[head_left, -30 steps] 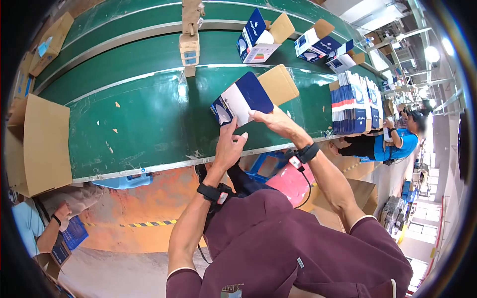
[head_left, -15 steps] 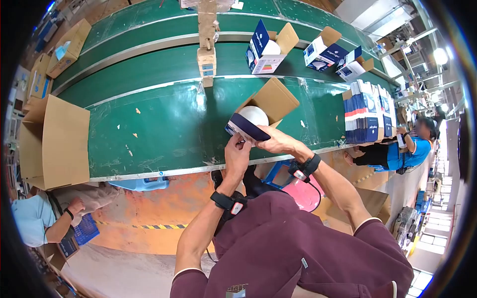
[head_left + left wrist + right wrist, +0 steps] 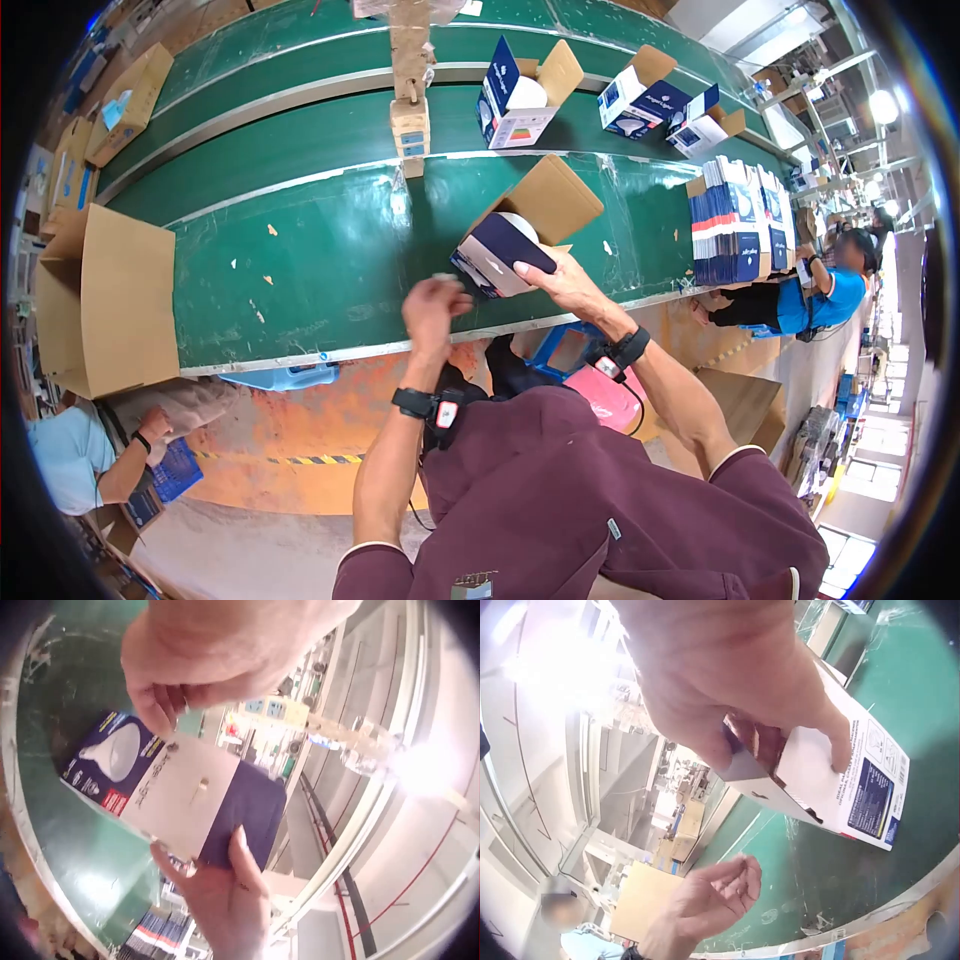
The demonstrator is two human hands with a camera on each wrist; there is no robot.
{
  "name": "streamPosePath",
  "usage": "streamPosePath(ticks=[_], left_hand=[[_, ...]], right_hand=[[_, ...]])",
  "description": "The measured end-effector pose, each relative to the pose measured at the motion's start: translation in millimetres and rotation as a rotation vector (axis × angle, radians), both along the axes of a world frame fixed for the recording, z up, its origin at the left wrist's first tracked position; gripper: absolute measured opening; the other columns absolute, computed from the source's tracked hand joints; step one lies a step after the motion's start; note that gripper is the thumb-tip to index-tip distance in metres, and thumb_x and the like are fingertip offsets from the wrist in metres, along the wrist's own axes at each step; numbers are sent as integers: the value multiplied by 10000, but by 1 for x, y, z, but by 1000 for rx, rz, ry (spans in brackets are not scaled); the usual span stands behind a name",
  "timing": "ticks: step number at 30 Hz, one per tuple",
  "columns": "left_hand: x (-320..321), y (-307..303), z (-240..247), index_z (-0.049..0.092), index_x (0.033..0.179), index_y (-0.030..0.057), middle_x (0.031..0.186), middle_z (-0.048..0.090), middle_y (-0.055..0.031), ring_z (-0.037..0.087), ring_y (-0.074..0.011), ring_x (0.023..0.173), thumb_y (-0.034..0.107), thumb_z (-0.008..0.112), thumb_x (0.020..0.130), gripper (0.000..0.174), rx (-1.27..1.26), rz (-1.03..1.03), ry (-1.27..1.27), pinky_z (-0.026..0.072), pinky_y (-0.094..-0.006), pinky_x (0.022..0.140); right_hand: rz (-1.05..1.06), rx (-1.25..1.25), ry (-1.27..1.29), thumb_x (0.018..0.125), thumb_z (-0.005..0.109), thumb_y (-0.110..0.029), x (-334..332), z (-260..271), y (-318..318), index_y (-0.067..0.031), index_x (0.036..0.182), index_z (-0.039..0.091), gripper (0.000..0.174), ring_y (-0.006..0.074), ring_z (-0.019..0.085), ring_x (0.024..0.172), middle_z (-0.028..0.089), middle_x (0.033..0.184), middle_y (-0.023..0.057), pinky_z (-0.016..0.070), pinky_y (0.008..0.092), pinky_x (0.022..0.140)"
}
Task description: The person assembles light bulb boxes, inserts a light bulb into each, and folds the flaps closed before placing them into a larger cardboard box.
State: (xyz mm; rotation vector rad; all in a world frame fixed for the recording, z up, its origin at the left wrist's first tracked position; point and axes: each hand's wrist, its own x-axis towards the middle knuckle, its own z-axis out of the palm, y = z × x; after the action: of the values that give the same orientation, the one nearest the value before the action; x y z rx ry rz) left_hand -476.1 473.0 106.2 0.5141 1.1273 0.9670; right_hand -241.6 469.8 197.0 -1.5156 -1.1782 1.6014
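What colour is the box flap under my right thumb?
Navy blue; the flap shows best in the left wrist view.

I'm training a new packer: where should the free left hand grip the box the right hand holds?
Take the box by its lower end, probably from the left: flat printed walls are free there, while the right hand holds the flapped end.

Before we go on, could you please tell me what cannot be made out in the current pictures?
- Head view: the lower part of the round white object, hidden by the blue-and-white cardboard carton.
- Head view: the exact finger positions of the left hand, blurred.
- Right wrist view: much of the carton's inside, covered by the right hand.
- Head view: the small print on the stacked flat cartons, too small.
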Motion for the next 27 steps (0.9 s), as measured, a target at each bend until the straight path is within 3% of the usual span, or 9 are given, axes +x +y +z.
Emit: streamPosePath(ticks=[2,5,6,8,16,20,23,27], left_hand=[[-26,15,-20,615,1285,-87,1024,722,-122,727,-187,818,243,669,1052,407,46,192,252,627,-302,744],[-15,12,9,601,1315,-90,1071,709,-118,716,-168,859,276,679,1052,458,2,52,394,619,-303,793],[-10,6,31,594,1326,-91,1127,700,-128,717,-171,947,252,697,1045,455,44,-125,245,610,-312,862],[9,-5,55,597,1324,-85,1131,704,-127,717,-177,997,193,690,1046,404,37,-291,-19,602,-316,896],[40,-3,40,630,1212,-65,1134,704,-105,712,-182,1021,161,647,1072,267,167,-232,59,605,-329,935],[31,-1,44,608,1224,-101,1141,706,-142,726,-202,1003,162,605,1098,291,53,-187,-97,627,-357,946],[31,0,48,598,1211,-117,1118,720,-167,743,-214,986,157,626,1088,301,43,-171,-94,633,-340,933],[34,1,51,598,1199,-120,1126,714,-176,743,-218,974,139,619,1090,283,30,-193,-101,637,-348,928]], right_hand=[[44,-63,-17,1012,728,-299,2,-4,3,-5,1391,636,488,157,644,1114,714,1205,64,499,319,994],[-11,-55,19,993,753,-279,-5,-6,7,-14,1387,636,490,144,631,1095,709,1196,53,496,312,961],[-50,-36,40,986,762,-271,-7,-5,7,-16,1386,636,490,140,626,1087,707,1192,49,495,310,950],[-37,-73,10,974,779,-265,-8,0,9,-21,1368,640,483,132,619,1070,702,1170,37,494,306,944],[46,41,66,1021,745,-294,-6,-9,7,-51,1269,679,354,102,606,1061,679,1131,-18,516,305,957],[200,98,4,1042,678,-209,-7,-18,7,-27,1303,650,320,140,652,1059,717,1103,62,531,331,958],[251,175,-76,1035,678,-191,-8,-18,6,-41,1341,632,344,191,653,1111,719,1191,121,522,354,986],[284,82,-35,1015,704,-201,-1,-11,11,-37,1340,632,372,224,651,1146,708,1223,135,510,374,1023]])
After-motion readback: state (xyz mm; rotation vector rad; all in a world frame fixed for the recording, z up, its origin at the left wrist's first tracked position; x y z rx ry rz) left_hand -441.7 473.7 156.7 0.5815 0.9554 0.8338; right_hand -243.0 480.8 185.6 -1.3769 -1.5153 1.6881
